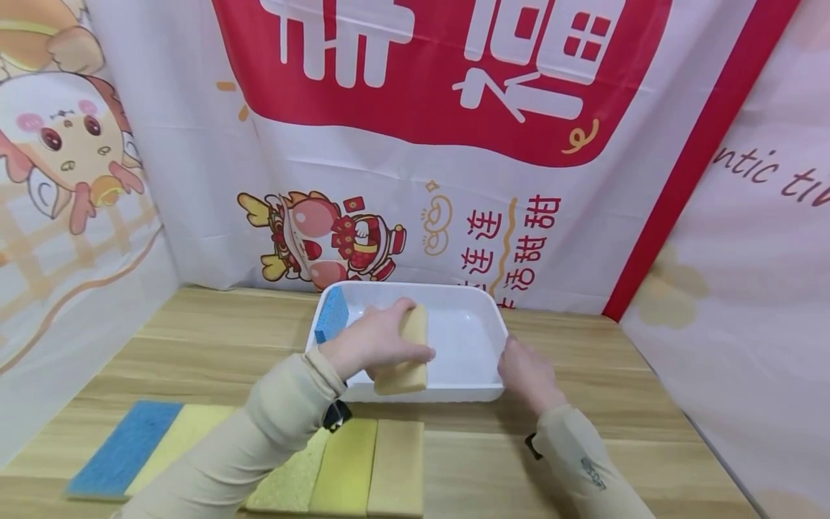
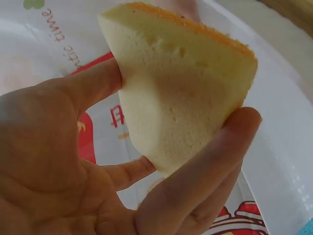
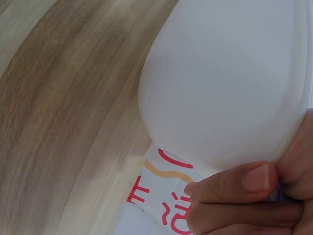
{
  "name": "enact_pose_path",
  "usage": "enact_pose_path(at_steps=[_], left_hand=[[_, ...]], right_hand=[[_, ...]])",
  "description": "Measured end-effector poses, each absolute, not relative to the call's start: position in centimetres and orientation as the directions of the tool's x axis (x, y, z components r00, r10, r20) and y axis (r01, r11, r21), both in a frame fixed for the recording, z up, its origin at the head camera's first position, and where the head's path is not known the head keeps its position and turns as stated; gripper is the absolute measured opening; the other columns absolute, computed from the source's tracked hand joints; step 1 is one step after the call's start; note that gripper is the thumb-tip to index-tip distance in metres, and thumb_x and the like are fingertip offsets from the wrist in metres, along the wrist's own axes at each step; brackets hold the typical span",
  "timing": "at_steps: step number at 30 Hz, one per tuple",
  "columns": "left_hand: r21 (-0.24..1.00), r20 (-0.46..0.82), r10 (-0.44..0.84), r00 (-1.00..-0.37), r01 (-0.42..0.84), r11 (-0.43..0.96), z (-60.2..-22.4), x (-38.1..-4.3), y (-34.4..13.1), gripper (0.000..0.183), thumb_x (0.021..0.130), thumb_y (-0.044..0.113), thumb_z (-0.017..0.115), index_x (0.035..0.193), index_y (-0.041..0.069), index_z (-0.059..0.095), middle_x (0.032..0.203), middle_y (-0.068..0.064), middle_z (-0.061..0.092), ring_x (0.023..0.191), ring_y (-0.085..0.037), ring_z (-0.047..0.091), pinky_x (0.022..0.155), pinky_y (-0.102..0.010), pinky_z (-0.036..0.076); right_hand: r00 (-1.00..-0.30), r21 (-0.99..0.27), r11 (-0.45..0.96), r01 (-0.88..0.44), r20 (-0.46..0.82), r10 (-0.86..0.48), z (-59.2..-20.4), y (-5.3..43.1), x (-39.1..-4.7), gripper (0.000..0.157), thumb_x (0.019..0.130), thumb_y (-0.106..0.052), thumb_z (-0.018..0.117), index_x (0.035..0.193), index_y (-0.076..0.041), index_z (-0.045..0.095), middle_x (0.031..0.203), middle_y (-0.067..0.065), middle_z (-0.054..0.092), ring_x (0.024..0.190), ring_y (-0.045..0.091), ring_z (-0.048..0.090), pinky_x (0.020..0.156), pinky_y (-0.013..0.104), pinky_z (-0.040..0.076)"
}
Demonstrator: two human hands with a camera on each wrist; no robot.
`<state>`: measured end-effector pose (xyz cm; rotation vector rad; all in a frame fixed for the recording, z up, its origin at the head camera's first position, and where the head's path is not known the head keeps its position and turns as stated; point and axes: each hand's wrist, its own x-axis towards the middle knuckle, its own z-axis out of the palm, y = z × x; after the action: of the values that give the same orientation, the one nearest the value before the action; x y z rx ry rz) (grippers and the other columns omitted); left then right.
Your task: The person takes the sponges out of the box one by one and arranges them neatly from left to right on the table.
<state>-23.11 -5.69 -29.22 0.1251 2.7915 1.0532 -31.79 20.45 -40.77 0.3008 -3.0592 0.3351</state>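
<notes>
My left hand (image 1: 372, 340) grips a pale yellow sponge block (image 1: 416, 333) over the near part of a white tray (image 1: 463, 353). The thumb and fingers press its opposite sides. In the left wrist view a thin orange-brown layer runs along one edge of the sponge. A blue sponge (image 1: 332, 315) stands inside the tray against its left wall. At the tray's right end, my right hand (image 1: 528, 371) holds the rim. Its curled fingers (image 3: 234, 188) show beside the white wall in the right wrist view.
On the wooden table (image 1: 570, 461), in front of the tray, lies a row of flat sponges: a blue one (image 1: 126, 447), several yellow ones (image 1: 344, 465) and a tan one (image 1: 397, 468). The left forearm covers part of the row. A printed cloth (image 1: 395, 173) hangs right behind the tray.
</notes>
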Motion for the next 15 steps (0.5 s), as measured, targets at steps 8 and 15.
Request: enact_pose_path(at_steps=[8, 15], left_hand=[[0.577, -0.064, 0.228, -0.971, 0.150, 0.803, -30.1, -20.6, -3.5, 0.081, 0.077, 0.044, 0.080, 0.143, 0.016, 0.042, 0.101, -0.017, 0.056, 0.085, -0.027, 0.055, 0.057, -0.035, 0.050], [0.559, -0.097, 0.292, -0.951, 0.191, 0.807, -31.4, -19.5, -1.9, 0.078, 0.074, 0.045, 0.080, 0.138, 0.015, 0.045, 0.092, -0.013, 0.055, 0.080, -0.024, 0.052, 0.057, -0.035, 0.047]], right_hand=[[-0.980, -0.213, 0.957, -0.198, 0.066, -0.189, -40.7, 20.4, -31.8, 0.031, 0.094, -0.007, 0.047, 0.115, 0.014, 0.054, 0.075, 0.016, 0.056, 0.062, 0.027, 0.054, 0.048, 0.044, 0.049], [-0.981, -0.214, 0.958, -0.191, 0.075, -0.179, -40.8, 20.5, -31.9, 0.030, 0.094, -0.008, 0.046, 0.115, 0.013, 0.054, 0.076, 0.017, 0.058, 0.063, 0.027, 0.055, 0.049, 0.046, 0.050]])
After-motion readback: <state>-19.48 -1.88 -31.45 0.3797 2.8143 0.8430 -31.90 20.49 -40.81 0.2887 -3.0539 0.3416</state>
